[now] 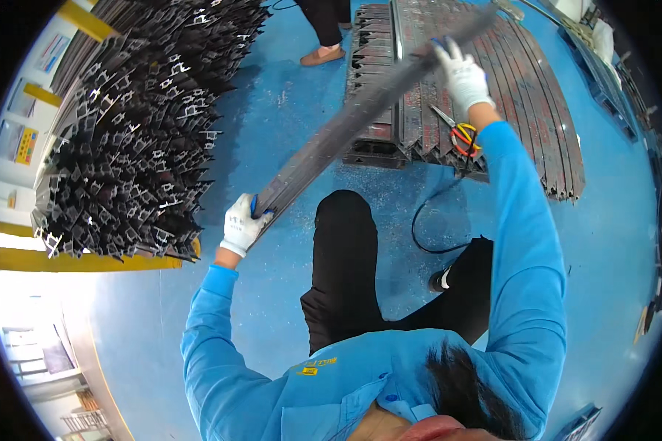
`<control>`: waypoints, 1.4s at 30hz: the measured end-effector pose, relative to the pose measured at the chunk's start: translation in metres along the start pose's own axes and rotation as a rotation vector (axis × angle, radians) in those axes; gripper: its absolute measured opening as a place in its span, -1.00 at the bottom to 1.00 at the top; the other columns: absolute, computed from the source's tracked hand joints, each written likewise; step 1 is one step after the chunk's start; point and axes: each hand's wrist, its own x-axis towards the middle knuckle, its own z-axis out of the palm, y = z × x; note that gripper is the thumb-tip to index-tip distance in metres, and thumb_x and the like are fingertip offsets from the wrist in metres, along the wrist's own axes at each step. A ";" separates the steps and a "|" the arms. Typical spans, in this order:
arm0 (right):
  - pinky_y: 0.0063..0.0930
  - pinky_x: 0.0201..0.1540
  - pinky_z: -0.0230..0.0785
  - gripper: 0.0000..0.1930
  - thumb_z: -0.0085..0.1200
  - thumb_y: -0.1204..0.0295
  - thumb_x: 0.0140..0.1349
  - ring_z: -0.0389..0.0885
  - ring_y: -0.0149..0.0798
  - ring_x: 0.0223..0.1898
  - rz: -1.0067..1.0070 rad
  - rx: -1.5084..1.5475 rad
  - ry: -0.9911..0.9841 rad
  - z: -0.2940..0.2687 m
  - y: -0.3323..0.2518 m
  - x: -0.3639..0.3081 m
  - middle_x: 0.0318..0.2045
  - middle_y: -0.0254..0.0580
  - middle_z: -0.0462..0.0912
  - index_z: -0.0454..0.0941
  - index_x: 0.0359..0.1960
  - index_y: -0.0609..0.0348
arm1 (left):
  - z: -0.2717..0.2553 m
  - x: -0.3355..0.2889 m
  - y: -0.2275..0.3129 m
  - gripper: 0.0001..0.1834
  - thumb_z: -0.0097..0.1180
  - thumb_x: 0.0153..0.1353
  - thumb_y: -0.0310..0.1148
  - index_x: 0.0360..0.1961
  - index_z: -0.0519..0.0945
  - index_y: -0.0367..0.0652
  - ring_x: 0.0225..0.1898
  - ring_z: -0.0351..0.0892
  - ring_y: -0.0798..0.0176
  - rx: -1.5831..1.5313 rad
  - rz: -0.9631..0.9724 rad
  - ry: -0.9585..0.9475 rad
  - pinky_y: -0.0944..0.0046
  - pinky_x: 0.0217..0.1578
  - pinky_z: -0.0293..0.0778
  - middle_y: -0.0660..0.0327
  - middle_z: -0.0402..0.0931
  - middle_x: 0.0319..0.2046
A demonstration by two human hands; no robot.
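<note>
- Item in hand: long dark profile [346, 132], held slantwise above the floor, lower end at left, upper end over the strips at right; upper end blurred.
- Yellow rack [88, 261], left: bears a dense heap of dark profiles [140, 147], cut ends facing the person, many with pale edges.
- Stack of long strips [537, 110], right: laid side by side, reddish marks on their faces. Scissors [454, 134] with red and yellow handles lie on it.
- Left hand [241, 224]: white glove, blue on the palm side; fingers closed around the profile's lower end, forearm angled up from lower left.
- Right hand [465, 79]: gloved likewise, arm reaching far forward; fingers slightly apart against the profile near its upper end. Thumb's grip: cannot tell.
- Writing: small yellow print on the blue shirt [412, 353]; yellow-orange sign [26, 145] at far left, too small to read.
- Outward: black cable [413, 231] curving over the blue floor [272, 316], pale specks there; another person's brown shoe [322, 56] beyond.
</note>
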 end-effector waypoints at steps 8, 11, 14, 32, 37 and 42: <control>-0.25 -0.16 0.40 -0.80 0.06 0.44 -0.10 0.49 -0.04 -0.19 -0.303 -0.121 -0.352 -0.027 0.110 -0.053 -0.35 -0.20 0.60 0.50 -0.35 0.08 | 0.023 0.054 -0.020 -0.51 0.23 -0.13 -0.16 -0.14 0.48 -0.12 -0.22 0.44 0.03 0.190 0.260 -0.048 0.14 -0.17 0.34 0.14 0.44 -0.25; -0.25 -0.16 0.39 -0.72 0.12 0.39 -0.20 0.48 -0.07 -0.18 -0.365 -0.103 -0.370 -0.046 0.110 -0.077 -0.35 -0.21 0.60 0.50 -0.35 0.08 | 0.054 0.093 -0.039 -0.47 0.21 -0.12 -0.11 -0.09 0.48 -0.07 -0.08 0.40 0.02 0.322 0.121 -0.066 0.09 -0.07 0.29 0.15 0.42 -0.12; -0.25 -0.19 0.39 -0.69 0.13 0.32 -0.29 0.51 -0.02 -0.26 -0.306 0.113 -0.498 -0.082 0.084 -0.095 -0.37 -0.14 0.60 0.53 -0.41 0.13 | 0.102 0.122 -0.039 -0.40 0.16 -0.05 -0.07 0.05 0.45 -0.06 0.04 0.36 0.00 0.386 -0.197 0.212 -0.01 0.03 0.24 0.01 0.35 0.07; -0.21 -0.26 0.43 -0.52 0.09 0.14 -0.12 0.59 0.10 -0.31 0.088 0.459 -0.874 0.011 -0.160 -0.093 -0.37 0.06 0.64 0.59 -0.33 0.39 | 0.235 0.054 0.229 -0.37 -0.25 0.28 0.20 0.03 0.44 -0.14 -0.08 0.51 0.12 -2.396 -0.854 -0.575 0.20 -0.01 0.40 0.10 0.50 -0.03; -0.31 -0.26 0.42 -0.50 0.08 0.11 0.03 0.59 -0.06 -0.32 0.083 0.728 -0.951 -0.002 -0.147 -0.099 -0.34 0.00 0.64 0.55 -0.22 0.41 | 0.231 0.063 0.210 -0.46 -0.27 0.31 0.13 0.00 0.48 -0.05 -0.09 0.52 0.13 -2.543 -0.829 -0.324 0.17 -0.03 0.41 0.17 0.51 -0.04; -0.48 -0.33 0.38 -0.53 0.03 0.13 0.14 0.57 -0.27 -0.37 0.336 0.968 -1.046 -0.049 -0.104 -0.117 -0.34 -0.07 0.64 0.54 -0.21 0.40 | 0.202 0.069 0.204 -0.49 -0.30 0.33 0.08 0.01 0.48 -0.05 -0.07 0.52 0.11 -2.660 -0.872 -0.300 0.13 -0.01 0.40 0.17 0.50 -0.02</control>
